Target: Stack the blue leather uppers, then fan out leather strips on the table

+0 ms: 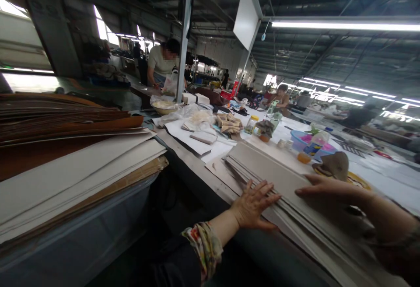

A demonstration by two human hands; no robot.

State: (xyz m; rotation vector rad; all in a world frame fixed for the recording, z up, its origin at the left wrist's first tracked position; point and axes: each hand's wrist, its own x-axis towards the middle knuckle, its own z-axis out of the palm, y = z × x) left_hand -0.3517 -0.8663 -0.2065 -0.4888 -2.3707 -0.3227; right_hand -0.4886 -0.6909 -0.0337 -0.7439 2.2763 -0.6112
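Note:
A stack of long, pale sheets lies along the near edge of the work table, its layers slightly fanned at the left end. My left hand rests on the stack's near edge with its fingers spread. Farther right, my right hand lies on top of the sheets, fingers stretched out and thumb apart. Neither hand is closed round anything. A dark grey cloth piece sits on a yellow plate just beyond my right hand.
At the left stand piled brown and pale sheets. Behind my hands are a blue basin, a bottle, a yellow-lidded jar, and plastic bags. A person leans over a table beyond a metal post.

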